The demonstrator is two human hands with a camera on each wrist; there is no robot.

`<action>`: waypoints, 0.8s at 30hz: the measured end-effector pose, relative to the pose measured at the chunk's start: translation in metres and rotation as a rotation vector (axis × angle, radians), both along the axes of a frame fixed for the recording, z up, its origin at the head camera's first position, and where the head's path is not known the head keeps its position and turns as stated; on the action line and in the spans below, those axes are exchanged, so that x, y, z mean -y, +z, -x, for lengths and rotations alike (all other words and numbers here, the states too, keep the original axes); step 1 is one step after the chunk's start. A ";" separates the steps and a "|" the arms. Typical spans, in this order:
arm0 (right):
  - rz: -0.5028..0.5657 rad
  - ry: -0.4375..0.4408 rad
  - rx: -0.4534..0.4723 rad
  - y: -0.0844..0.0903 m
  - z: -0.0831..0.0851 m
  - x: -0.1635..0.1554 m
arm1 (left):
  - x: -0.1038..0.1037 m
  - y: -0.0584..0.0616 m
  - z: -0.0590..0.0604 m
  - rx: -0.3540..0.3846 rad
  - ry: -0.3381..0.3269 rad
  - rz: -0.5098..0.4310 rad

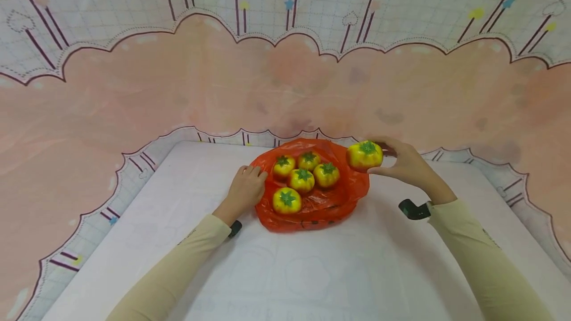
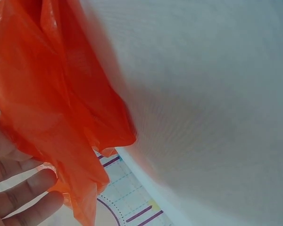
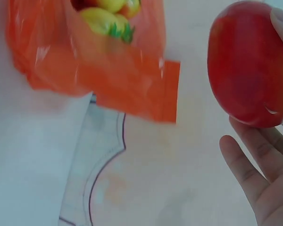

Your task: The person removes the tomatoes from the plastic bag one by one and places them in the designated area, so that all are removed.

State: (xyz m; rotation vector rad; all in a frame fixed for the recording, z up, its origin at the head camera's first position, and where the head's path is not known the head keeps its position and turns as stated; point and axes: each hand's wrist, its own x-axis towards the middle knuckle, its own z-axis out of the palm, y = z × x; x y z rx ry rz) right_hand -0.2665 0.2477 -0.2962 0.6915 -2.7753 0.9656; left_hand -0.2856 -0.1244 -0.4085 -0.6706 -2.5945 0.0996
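Both beige sleeves (image 1: pixel 178 256) run off the bottom edge of the head view, so the arms are cut short there. The white bench (image 1: pixel 312 271) under them is smooth and flat, with faint outlines showing through the sheet.

The left hand (image 1: pixel 244 189) lies at the left rim of the orange bag (image 1: pixel 312 207), knuckles up, fingers curled over the plastic. From the left wrist view the film hangs in blurred folds beside bent fingers (image 2: pixel 23 188), and the grip looks like a pinch on the rim, though the contact itself is hidden behind the plastic.

The bag is thin, glossy and crumpled, spread open on the bench. Five small round fruits (image 1: pixel 303 181) lie inside, yellow shading to red, each with a green star-shaped calyx; they sit close together, one apart at the near side.

The right hand (image 1: pixel 408 165) holds a sixth fruit (image 1: pixel 365 155) just beside the bag's far right edge, raised off the bench. Its fingers wrap narrowly around the fruit; in the right wrist view the underside shows smooth, shiny red, with fingertips partly cropped at the frame edge.

Behind rises a pink cloth (image 1: pixel 285 88) with scalloped outlines.
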 end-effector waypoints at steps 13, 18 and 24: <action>-0.033 -0.114 0.019 -0.002 -0.003 -0.038 | 0.002 0.000 -0.002 0.013 0.009 -0.021; -0.034 -0.155 0.020 -0.006 -0.005 -0.053 | 0.000 0.001 -0.002 0.041 0.009 -0.018; -0.011 -0.195 0.054 -0.013 -0.003 -0.073 | 0.000 0.003 -0.002 0.049 0.020 -0.011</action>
